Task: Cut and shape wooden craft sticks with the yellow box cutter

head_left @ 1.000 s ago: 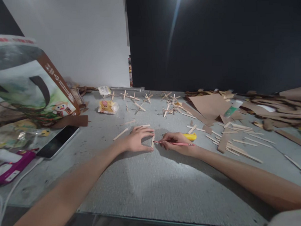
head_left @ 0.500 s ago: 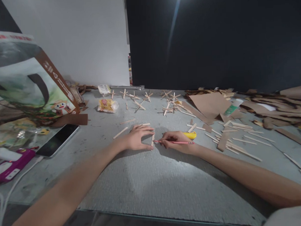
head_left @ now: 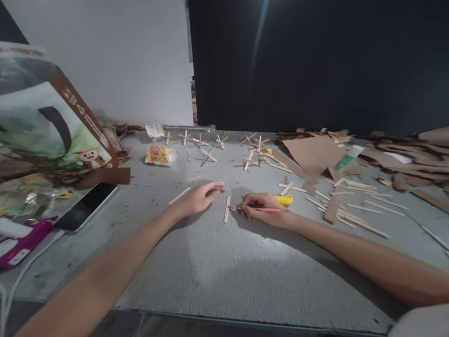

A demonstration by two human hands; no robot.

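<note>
My right hand (head_left: 260,206) is closed around a red pencil (head_left: 268,209), whose tip meets the side of a wooden craft stick (head_left: 227,210) lying flat on the table. Left of that stick, my left hand (head_left: 203,197) is apart from it, with fingers stretched forward and low over the table. Its fingertips cover most of a second stick, of which only a pale sliver shows. Another craft stick (head_left: 179,196) lies left of that hand. Just behind my right hand is a yellow-handled tool (head_left: 283,200), partly hidden by it.
Several crossed-stick pieces (head_left: 208,155) stand along the back. Loose sticks (head_left: 364,209) and cardboard (head_left: 312,153) spread over the right, with a green-and-white tube (head_left: 349,157). On the left are a phone (head_left: 86,207), a purple device (head_left: 19,244), a cable and a large printed bag (head_left: 35,121).
My left hand has let go of the craft stick in front of the pencil and drawn back to the left, thumb and fingers closer together. The right hand holds the pencil almost unmoved.
</note>
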